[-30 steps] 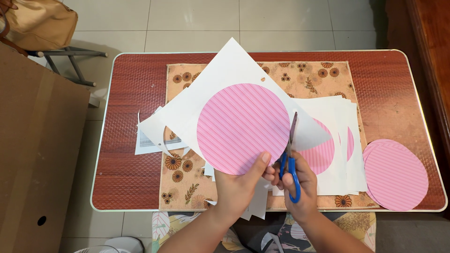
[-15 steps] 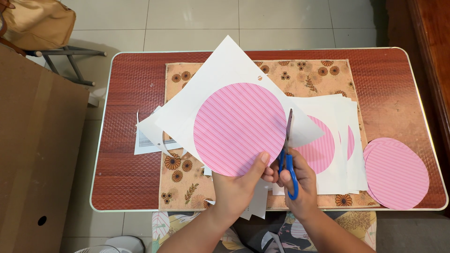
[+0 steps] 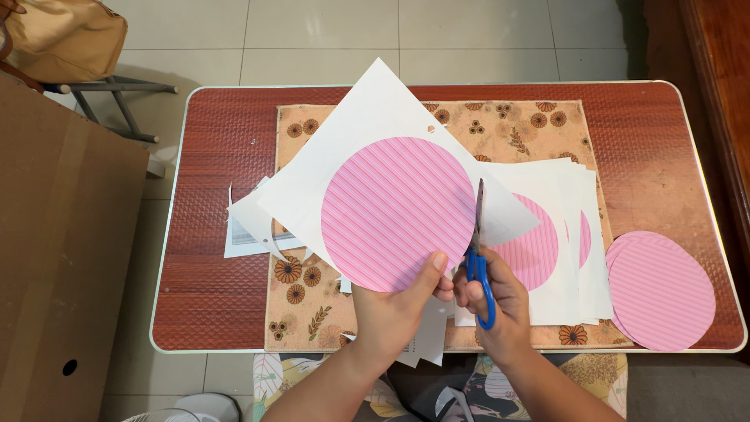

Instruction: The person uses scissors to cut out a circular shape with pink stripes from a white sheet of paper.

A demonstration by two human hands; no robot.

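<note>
My left hand (image 3: pixel 398 309) grips the lower edge of a white paper sheet (image 3: pixel 367 148) printed with a large pink striped circle (image 3: pixel 398 212), held up over the table. My right hand (image 3: pixel 500 301) holds blue-handled scissors (image 3: pixel 478 258), blades pointing up along the circle's right edge where the paper is partly cut. Below lies a stack of white sheets (image 3: pixel 574 234) with more pink circles.
A pile of cut pink circles (image 3: pixel 660 289) lies at the right of the red-brown table (image 3: pixel 219 234). A floral placemat (image 3: pixel 508 121) covers the middle. White paper scraps (image 3: pixel 246 223) lie at left. A cardboard box (image 3: pixel 62 258) stands to the left, and a stool with a tan bag (image 3: pixel 66 31) behind.
The sheet has turned a little in my left hand and the scissors have crept up along the circle's right edge.
</note>
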